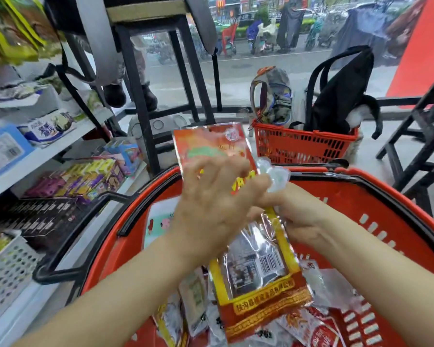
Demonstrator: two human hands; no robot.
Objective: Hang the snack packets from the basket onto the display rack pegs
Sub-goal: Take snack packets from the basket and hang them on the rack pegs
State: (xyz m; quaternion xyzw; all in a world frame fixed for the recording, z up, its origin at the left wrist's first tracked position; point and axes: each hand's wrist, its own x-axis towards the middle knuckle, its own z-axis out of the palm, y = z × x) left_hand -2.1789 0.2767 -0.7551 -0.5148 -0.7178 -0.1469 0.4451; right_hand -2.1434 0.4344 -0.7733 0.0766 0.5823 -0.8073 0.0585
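Left hand [211, 204]: centre of frame, back toward the camera, fingers spread and blurred, laid across the front of the upper packet [211, 144]; thumb hidden, so cannot tell whether anything is gripped.
Right hand [298, 221]: just right of centre, fingers curled round the top edge of the lower packet [258, 284], pinching it; touching the left hand.
Upper packet: red and orange, upright, rising above the left hand's fingers, raised over the far rim of the near basket [361, 186].
Lower packet: red with a yellow border, clear window and barcode; hanging tilted from the right hand at lower centre, over the basket's contents.
Near basket: red with black handles, filling the lower half of the frame.
Loose packets [313, 329]: heaped in the near basket, bottom centre to bottom right.
Second basket [303, 146]: red, right of centre above the near basket, holding a black bag [341, 103].
Shelves [48, 149]: left edge, stocked with boxed goods.
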